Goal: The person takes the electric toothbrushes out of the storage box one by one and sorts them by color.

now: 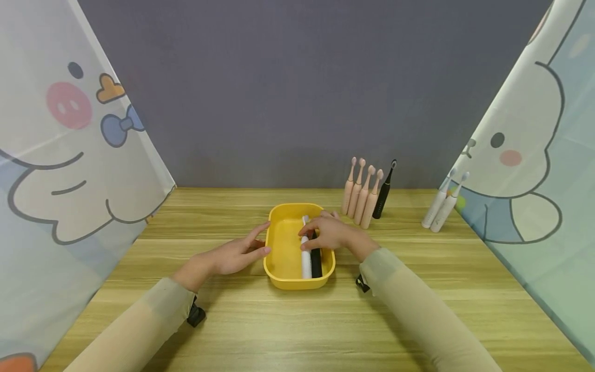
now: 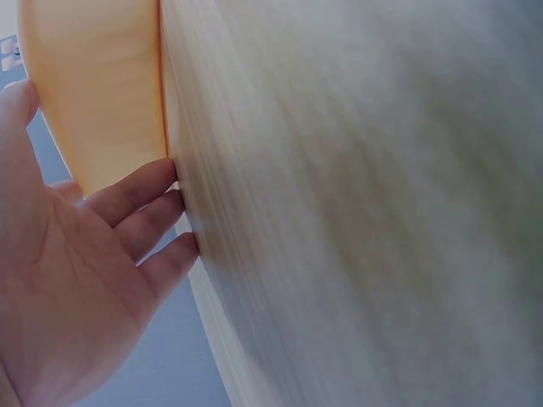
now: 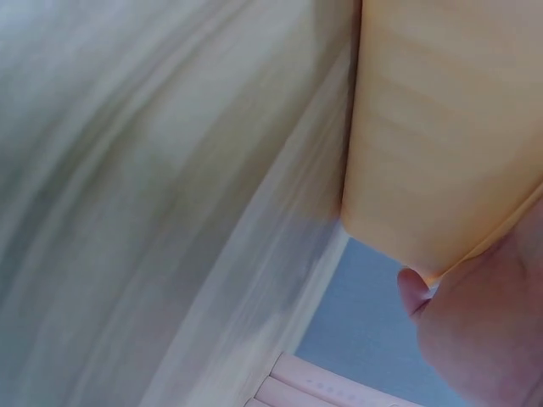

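A yellow rectangular basket [image 1: 283, 253] stands mid-table. Inside along its right side lie a white electric toothbrush [image 1: 306, 264] and a black one [image 1: 316, 264], side by side with heads toward the back. My right hand [image 1: 327, 232] reaches over the right rim, its thumb and forefinger loosely spread at the white toothbrush. Part of both brushes is hidden under it, and in the right wrist view its fingertips are out of sight behind the basket wall. My left hand [image 1: 237, 254] is beside the left wall, fingers extended and thumb apart, fingertips at the rim.
Behind the basket to the right, several pink electric toothbrushes [image 1: 361, 201] stand upright in a row, with a black toothbrush [image 1: 383, 196] beside them. Two white toothbrushes [image 1: 443, 206] stand farther right. A grey panel [image 1: 297, 103] rises at the table's back edge; printed cloths flank both sides.
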The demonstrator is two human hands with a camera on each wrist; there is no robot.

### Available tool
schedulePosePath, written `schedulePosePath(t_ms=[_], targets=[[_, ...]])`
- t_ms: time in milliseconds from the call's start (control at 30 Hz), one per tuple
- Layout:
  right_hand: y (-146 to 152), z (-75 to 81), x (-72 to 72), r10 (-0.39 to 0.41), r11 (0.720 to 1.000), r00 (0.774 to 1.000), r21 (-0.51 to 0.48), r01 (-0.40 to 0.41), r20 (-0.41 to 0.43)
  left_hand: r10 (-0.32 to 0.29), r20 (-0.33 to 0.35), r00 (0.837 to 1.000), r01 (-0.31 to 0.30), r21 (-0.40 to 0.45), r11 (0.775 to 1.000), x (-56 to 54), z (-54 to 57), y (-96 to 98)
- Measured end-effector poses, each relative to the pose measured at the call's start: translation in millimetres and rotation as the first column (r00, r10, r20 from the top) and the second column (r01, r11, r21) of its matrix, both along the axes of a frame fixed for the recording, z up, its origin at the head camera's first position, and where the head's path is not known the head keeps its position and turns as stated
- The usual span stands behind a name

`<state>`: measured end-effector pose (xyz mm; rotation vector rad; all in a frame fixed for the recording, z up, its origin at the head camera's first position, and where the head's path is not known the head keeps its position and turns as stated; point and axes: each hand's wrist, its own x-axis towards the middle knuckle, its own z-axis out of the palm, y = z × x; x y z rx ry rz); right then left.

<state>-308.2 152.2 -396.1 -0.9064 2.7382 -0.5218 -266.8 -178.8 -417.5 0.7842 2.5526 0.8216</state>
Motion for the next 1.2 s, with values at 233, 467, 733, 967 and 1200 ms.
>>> schedulePosePath(t_ms=[233,467,733,967,1200], targets=[[1.7,-0.1,2.9,-0.014,0.999,0.999,-0.037,0.012,-0.048,0.014,-0.002,1.000,-0.014,0.001,1.000,0.6,-0.6,0.7],[2.2,6.8,7.5,0.001,0.998,0.993,-0.057,-0.008,-0.121,0.019,0.005,1.000,-0.019,-0.001,1.000,1.3,0.2,0.7],[3.4,7.5,12.8,-0.001,0.990,0.986,-0.138,-0.022,-0.166,0.019,0.009,1.000,-0.019,-0.002,1.000,0.8,1.3,0.9],[5.2,4.3,17.8,-0.014,0.959,0.984,-0.280,-0.036,-0.176,0.008,-0.002,1.000,-0.008,-0.004,1.000,-0.4,2.2,0.0],[7.9,1.0,23.9,-0.042,0.917,0.982,-0.398,-0.036,-0.184,0.015,0.003,1.000,-0.015,-0.009,1.000,-0.7,1.7,0.2]])
